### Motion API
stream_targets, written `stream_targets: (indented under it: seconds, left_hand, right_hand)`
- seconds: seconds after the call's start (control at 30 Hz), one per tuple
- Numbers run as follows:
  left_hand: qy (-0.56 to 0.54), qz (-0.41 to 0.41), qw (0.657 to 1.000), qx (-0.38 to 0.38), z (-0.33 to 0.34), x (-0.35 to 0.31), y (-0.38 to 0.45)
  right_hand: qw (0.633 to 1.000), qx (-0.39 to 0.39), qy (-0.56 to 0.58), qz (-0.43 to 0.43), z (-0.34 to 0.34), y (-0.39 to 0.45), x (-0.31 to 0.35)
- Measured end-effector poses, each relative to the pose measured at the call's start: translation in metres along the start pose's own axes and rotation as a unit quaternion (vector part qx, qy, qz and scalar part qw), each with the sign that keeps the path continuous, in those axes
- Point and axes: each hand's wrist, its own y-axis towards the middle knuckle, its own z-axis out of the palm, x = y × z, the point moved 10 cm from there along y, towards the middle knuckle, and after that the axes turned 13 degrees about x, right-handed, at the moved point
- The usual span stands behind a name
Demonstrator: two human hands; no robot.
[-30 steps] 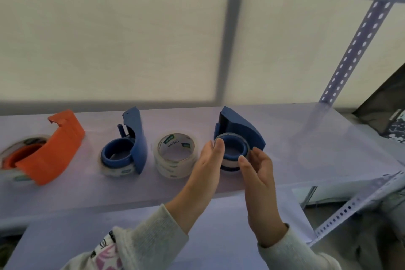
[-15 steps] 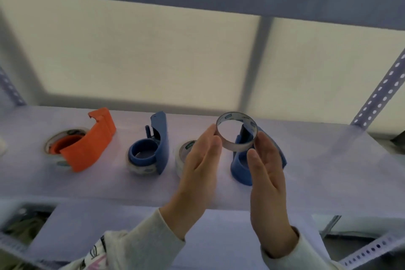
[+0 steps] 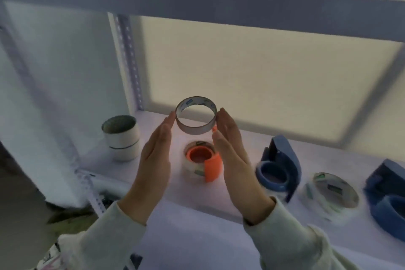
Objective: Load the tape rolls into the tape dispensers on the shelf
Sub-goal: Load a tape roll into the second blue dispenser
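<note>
I hold a thin empty tape core in the air, pinched between the fingertips of my left hand and my right hand. Below it on the shelf stands an orange dispenser with a clear roll in it. To its right stands a blue dispenser holding a roll. A loose clear tape roll lies further right. Another blue dispenser sits at the right edge, partly cut off.
A white cup with a dark rim stands at the shelf's left end beside a perforated upright post. A shelf beam crosses overhead. A translucent panel backs the shelf.
Both hands lifted the empty core out of the right blue dispenser and carried it up and left, over the orange dispenser. My view swung left, bringing the cup into sight.
</note>
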Motion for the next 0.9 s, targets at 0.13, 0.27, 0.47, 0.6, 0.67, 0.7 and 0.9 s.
stream_targets:
  seconds: [0.13,0.27,0.47,0.6,0.67,0.7,0.9]
  left_hand:
    - [0.047,-0.027,0.998,-0.038,-0.091,-0.004,0.004]
    - [0.044,-0.054,0.996,-0.052,-0.141,0.006,0.009]
    - [0.043,-0.066,0.996,-0.038,-0.152,0.021,0.016]
    - [0.047,-0.076,0.995,-0.053,-0.156,0.031,0.014]
    - [0.053,-0.084,0.993,-0.057,-0.157,0.032,0.013]
    - [0.05,-0.086,0.993,-0.059,-0.157,0.033,0.012]
    - [-0.002,-0.064,0.995,-0.075,-0.16,0.033,0.009]
  right_hand:
    - [0.995,0.054,0.061,0.054,0.071,0.052,-0.031]
    - [0.99,0.104,0.058,0.077,0.116,0.083,-0.055]
    - [0.987,0.106,0.019,0.122,0.128,0.101,-0.081]
    - [0.984,0.102,0.001,0.145,0.128,0.104,-0.092]
    - [0.981,0.103,0.006,0.161,0.128,0.105,-0.096]
    - [0.981,0.101,0.008,0.164,0.128,0.105,-0.098]
    - [0.982,0.098,-0.008,0.159,0.132,0.106,-0.099]
